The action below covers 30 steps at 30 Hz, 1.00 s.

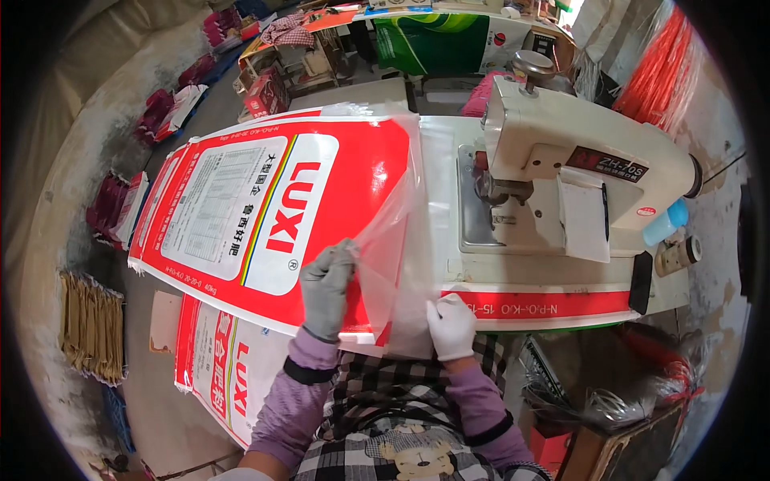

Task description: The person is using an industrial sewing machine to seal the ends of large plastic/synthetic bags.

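Note:
A large red and white printed sack (pixel 361 176) lies flat across the table, left of a cream sewing machine (pixel 577 136). Along the sack's right end runs a clear plastic liner (pixel 413 240), partly folded back over the red print. My left hand (pixel 327 284), in a grey glove, is closed on a raised corner of the clear liner. In a white glove, my right hand (pixel 451 325) is closed at the liner's right edge near the table's front. Its fingertips are partly hidden, but they appear to pinch the plastic.
White paper and a dark pen (pixel 605 212) are on the machine. Beyond its right end stand a blue bottle (pixel 666 223) and a thread spool (pixel 678 255). Another printed sack (pixel 224 361) hangs below at left. A wooden box (pixel 618 449) is at lower right; red strands (pixel 658 72) hang behind.

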### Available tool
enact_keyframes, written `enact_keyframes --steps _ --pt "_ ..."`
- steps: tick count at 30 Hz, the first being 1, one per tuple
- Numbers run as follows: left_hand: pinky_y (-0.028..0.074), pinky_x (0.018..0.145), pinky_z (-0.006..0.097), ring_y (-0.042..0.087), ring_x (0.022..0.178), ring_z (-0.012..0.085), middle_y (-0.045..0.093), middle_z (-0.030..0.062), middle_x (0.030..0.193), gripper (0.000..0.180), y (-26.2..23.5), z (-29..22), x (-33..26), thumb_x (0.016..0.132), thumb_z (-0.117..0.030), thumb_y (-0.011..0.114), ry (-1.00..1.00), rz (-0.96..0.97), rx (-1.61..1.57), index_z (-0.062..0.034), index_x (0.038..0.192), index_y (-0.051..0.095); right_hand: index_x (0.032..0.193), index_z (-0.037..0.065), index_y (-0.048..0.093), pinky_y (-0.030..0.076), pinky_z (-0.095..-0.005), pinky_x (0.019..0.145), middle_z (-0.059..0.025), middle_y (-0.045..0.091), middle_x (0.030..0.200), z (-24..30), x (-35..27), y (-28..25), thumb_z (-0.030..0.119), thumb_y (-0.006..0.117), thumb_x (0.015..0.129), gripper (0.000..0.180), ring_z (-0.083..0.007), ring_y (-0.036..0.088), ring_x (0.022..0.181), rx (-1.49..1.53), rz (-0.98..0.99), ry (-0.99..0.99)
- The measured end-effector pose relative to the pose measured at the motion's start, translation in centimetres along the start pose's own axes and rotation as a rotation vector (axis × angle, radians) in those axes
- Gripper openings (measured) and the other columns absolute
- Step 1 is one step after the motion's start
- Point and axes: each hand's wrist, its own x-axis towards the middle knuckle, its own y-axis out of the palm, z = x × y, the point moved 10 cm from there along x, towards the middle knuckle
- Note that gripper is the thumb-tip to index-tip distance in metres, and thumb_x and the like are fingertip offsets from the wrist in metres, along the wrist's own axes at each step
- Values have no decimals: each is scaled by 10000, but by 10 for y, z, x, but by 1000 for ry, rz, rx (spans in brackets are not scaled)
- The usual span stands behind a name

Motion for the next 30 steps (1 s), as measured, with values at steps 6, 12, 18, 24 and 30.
enact_keyframes --steps 6,12,18,24,30 --pt "469 765 270 544 750 106 585 -4 781 104 30 -17 -11 838 38 569 47 287 319 8 765 637 967 38 626 455 -422 883 -153 566 1138 118 32 -36 286 808 668 428 -326 561 1016 332 228 -236" --pt "420 695 226 509 734 68 599 6 824 103 18 27 -23 817 13 548 -273 338 -12 11 783 645 977 82 618 440 -433 891 -105 584 1042 131 60 -25 282 857 585 501 -299 545 1025 258 32 -351" --pt "404 689 230 495 763 56 554 -17 844 125 28 31 -25 897 -23 554 -293 345 -37 23 824 646 967 3 542 481 -314 626 -96 603 786 78 43 34 223 843 684 468 -184 588 687 638 320 -14" --pt "335 1080 342 494 1219 250 550 128 1249 446 7 72 -40 811 5 594 -184 29 317 -44 1253 557 710 11 580 447 -266 587 -37 591 716 71 -9 29 2 739 774 172 -96 549 636 935 38 264" --pt "489 634 490 640 701 371 641 146 693 268 -7 47 -50 880 -323 555 -251 425 1256 -63 838 606 781 -3 616 472 -310 732 -106 580 917 120 22 16 -28 696 739 94 -247 586 818 638 99 -232"
